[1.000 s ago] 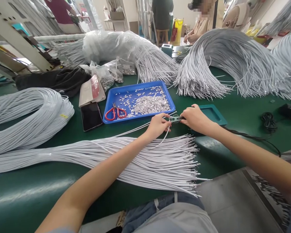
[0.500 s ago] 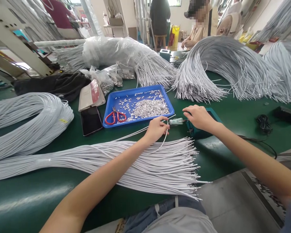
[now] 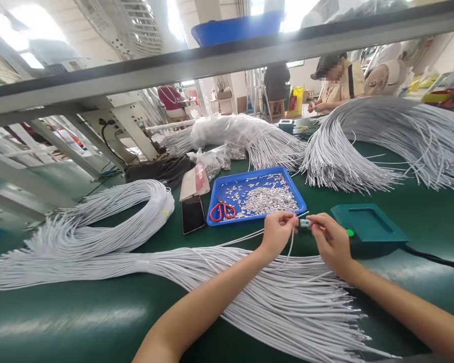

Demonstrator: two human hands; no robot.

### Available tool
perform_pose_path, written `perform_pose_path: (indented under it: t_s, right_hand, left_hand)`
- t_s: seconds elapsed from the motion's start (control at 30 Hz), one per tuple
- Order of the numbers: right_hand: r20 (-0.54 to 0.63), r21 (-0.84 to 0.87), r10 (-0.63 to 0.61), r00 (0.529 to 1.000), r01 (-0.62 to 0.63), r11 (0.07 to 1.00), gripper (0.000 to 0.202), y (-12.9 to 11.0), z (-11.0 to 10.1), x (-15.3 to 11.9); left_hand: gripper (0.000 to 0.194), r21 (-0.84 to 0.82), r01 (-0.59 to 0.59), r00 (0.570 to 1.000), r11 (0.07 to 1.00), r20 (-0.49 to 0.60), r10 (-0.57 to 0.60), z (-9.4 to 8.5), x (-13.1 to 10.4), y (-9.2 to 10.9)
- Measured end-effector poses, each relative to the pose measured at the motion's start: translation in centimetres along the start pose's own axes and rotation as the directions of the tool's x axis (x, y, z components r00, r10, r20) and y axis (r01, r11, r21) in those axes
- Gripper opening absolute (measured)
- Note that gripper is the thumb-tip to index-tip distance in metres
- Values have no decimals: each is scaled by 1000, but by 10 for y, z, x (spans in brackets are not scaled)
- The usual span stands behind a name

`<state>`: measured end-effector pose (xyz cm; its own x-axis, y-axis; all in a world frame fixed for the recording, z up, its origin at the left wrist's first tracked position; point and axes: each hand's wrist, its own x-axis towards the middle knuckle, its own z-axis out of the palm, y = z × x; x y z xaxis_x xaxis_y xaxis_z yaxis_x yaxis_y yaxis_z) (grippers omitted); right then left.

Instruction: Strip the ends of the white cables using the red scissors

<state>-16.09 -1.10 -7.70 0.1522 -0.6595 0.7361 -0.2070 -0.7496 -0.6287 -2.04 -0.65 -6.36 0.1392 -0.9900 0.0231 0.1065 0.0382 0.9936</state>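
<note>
A green table (image 3: 79, 307) carries everything around the blue tray (image 3: 245, 219). On the tray's near side, a large bundle of white cables (image 3: 295, 297) fans out, passing under the forearms; a green box (image 3: 374, 224) sits to the tray's right. Just off the tray's near right corner, the left hand (image 3: 278, 234) is closed in a pinch on a thin white cable (image 3: 290, 247). Facing it, the right hand (image 3: 333, 244) pinches a small pale connector (image 3: 304, 223) (its other fingers loosely curled), close to the left fingertips.
</note>
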Motion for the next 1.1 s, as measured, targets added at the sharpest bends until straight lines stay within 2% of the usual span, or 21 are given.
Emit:
perform_pose_path:
  t_s: [0.1,0.2,0.27,0.33,0.37,0.4,0.43,0.47,0.57,0.67,0.73,0.8,0.83,0.87,0.93,1.0,1.03,1.07,1.1]
  right_hand:
    - [54,42,12,998,-14,999,22,6,1,-8]
    - [72,74,13,997,-19,997,21,9,0,-7]
    - [88,89,34,996,-42,995,20,10,1,-5]
    - [107,78,48,993,-56,995,21,11,2,-5]
    - [117,71,40,992,-49,996,21,11,3,-4]
    - [131,66,24,991,-33,997,22,11,3,-4]
    - [147,66,4,989,-14,998,22,10,3,-4]
    - [161,69,-16,987,5,998,22,10,3,-4]
    - [194,74,-29,980,15,997,23,10,1,-4]
    - [205,74,-3,979,-12,997,23,11,0,-4]
    - [202,78,4,979,-20,997,23,11,1,-3]
    - [190,84,5,982,-21,996,24,11,1,-2]
    - [185,86,4,983,-20,996,23,11,2,-1]
    - [182,84,4,983,-19,996,23,11,2,0]
    - [181,70,-3,984,-10,997,21,10,2,1]
    - [186,53,-17,982,7,999,19,10,2,1]
    - [190,46,-22,981,14,999,19,11,2,1]
    - [194,41,-25,981,17,999,18,11,2,1]
    - [196,41,-27,980,19,999,18,11,2,2]
  left_hand:
    - [16,-31,-37,999,999,5,37,3,-9,20]
    - [13,19,-244,969,970,52,243,4,-24,50]
    - [9,141,-441,897,887,97,430,0,-35,67]
    - [5,262,-629,774,732,115,623,-4,-42,79]
    - [4,296,-679,726,672,128,676,-6,-44,82]
    - [4,315,-704,697,637,135,704,-6,-45,85]
    - [5,318,-707,694,632,139,707,-7,-45,86]
    - [6,308,-693,711,652,136,690,-6,-44,86]
    - [9,235,-605,795,761,123,594,-4,-42,87]
    - [9,147,-517,855,843,136,501,-3,-40,89]
    - [11,111,-473,878,874,145,457,-4,-40,90]
    - [12,144,-485,873,862,134,469,-5,-41,89]
    - [11,194,-529,849,826,126,514,-5,-41,88]
    - [10,263,-595,802,760,124,585,-5,-41,88]
    - [9,404,-732,650,549,171,741,-5,-40,86]
    - [9,470,-811,503,349,253,827,-5,-40,83]
    - [9,477,-829,461,293,285,841,-5,-40,82]
    - [9,475,-839,442,268,306,843,-5,-40,81]
    - [9,468,-842,443,268,319,838,-4,-41,80]
